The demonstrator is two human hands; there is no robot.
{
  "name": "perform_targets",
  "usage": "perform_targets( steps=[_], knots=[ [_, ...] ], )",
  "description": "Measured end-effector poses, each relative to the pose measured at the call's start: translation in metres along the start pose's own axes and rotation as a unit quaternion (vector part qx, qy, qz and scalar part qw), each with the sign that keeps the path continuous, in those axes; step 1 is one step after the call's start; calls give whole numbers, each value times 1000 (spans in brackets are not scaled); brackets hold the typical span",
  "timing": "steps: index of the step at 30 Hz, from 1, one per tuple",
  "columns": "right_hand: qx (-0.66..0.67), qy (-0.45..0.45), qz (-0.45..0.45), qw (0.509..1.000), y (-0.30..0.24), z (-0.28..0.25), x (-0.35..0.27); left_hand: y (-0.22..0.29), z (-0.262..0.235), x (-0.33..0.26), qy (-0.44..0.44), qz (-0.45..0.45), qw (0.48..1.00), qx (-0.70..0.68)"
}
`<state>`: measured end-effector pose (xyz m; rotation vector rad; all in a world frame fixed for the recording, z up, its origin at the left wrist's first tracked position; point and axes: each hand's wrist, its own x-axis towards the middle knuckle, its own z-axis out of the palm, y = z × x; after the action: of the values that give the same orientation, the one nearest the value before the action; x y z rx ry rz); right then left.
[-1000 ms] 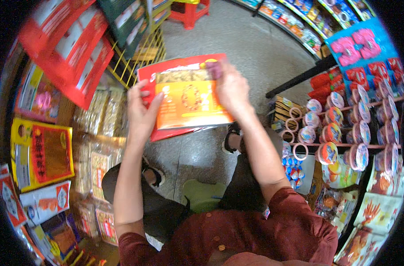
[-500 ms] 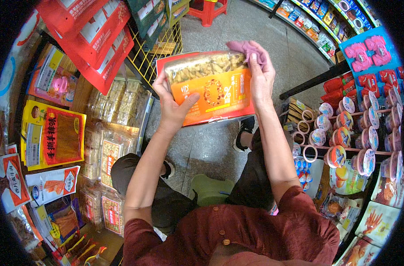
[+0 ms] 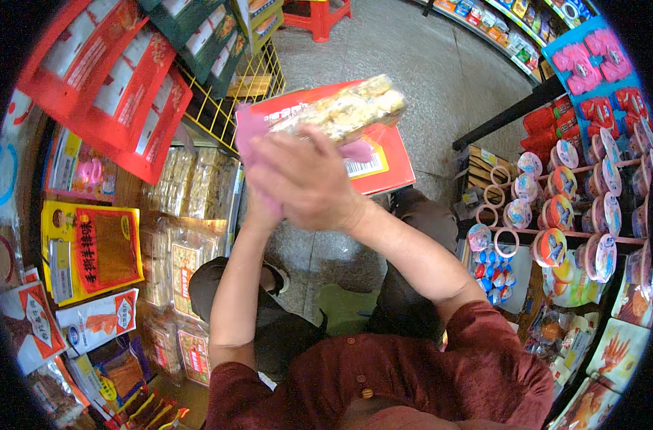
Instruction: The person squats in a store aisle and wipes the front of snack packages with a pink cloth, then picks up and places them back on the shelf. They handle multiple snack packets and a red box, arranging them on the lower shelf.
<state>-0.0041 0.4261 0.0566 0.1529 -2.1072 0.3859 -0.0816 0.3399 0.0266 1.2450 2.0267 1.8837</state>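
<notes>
A clear-wrapped snack pack (image 3: pixel 366 107) with pale, chunky contents is tipped edge-up in front of me, its left end hidden by my hands. Beneath it shows a red-orange box (image 3: pixel 394 154) with a barcode. My left hand (image 3: pixel 260 211) grips the pack's near left end; its fingers are mostly covered. Crossing over it, my right hand (image 3: pixel 308 179) is blurred by motion and presses a purple cloth (image 3: pixel 249 132) around that end. Parts of the cloth stick out on both sides of the right hand.
Red hanging bags (image 3: pixel 115 79) and a yellow wire rack (image 3: pixel 262 75) stand on the left, above shelves of wrapped snack packs (image 3: pixel 190 261). On the right, small round tubs (image 3: pixel 549 247) hang from rods. A red stool (image 3: pixel 319 21) is ahead; something green (image 3: pixel 348 304) lies between my legs.
The snack pack has turned from label-up to edge-up. My right hand has moved with the cloth from the pack's far right corner across to its left end, over my left hand.
</notes>
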Motion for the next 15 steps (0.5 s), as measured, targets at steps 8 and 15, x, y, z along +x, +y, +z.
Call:
perform_targets(
  steps=[8, 15],
  knots=[
    [-130, 83, 161, 975, 80, -42, 4, -5, 4, -6, 6, -150, 977, -150],
    [465, 169, 506, 706, 103, -43, -6, -28, -3, -10, 86, -241, 847, -465]
  ],
)
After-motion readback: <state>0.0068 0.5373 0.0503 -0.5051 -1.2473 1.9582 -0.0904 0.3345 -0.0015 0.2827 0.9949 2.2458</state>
